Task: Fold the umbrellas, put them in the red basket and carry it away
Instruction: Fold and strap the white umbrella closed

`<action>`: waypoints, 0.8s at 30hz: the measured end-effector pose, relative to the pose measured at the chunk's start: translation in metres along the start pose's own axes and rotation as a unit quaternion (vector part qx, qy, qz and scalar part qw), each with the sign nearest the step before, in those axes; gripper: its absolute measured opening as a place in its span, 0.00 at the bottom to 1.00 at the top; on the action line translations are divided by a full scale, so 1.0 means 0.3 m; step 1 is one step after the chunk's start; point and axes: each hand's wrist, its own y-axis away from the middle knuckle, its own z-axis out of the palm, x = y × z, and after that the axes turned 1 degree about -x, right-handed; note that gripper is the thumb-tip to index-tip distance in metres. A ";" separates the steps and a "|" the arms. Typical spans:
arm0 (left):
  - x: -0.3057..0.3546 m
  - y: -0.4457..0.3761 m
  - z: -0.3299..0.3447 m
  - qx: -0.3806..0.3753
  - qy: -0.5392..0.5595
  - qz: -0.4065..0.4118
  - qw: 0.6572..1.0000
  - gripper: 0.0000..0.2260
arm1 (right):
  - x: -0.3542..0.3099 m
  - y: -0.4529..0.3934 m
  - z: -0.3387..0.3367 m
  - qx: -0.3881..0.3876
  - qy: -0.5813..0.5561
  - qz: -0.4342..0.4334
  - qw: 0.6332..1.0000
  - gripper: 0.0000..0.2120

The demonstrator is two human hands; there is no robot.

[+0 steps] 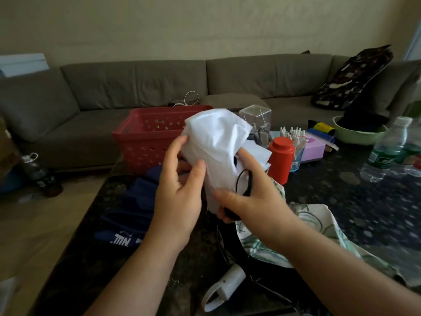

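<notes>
Gripping white umbrella (214,142): both hands (180,185) (250,197) curled round; dark speckled table (364,213), grey sofa (136,80) behind.

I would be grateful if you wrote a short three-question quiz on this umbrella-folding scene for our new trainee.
1. True or false: the red basket already holds a folded umbrella.
2. Which hands grip the white umbrella? A) left only B) right only C) both
3. Fill in: the navy umbrella lies on the dark table, on the person's ____ side.

Key:
1. False; nothing shows inside the basket.
2. C; the left hand holds the fabric, the right hand the handle end.
3. Left.
</notes>
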 end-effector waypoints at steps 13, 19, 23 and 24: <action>0.028 0.012 0.040 0.013 0.153 -0.067 0.986 0.30 | 0.059 0.045 0.065 -0.034 0.446 -0.138 0.884 0.46; 0.032 -0.051 -0.046 0.071 0.180 -0.128 0.973 0.25 | -0.171 0.063 0.015 -0.289 0.464 0.033 0.837 0.50; 0.027 -0.084 -0.108 0.048 0.161 -0.099 0.981 0.23 | -0.283 0.041 -0.074 -0.197 0.264 -0.007 0.944 0.22; 0.025 -0.090 -0.122 0.040 0.144 -0.088 0.985 0.23 | -0.284 0.027 -0.084 -0.114 0.213 -0.053 0.969 0.14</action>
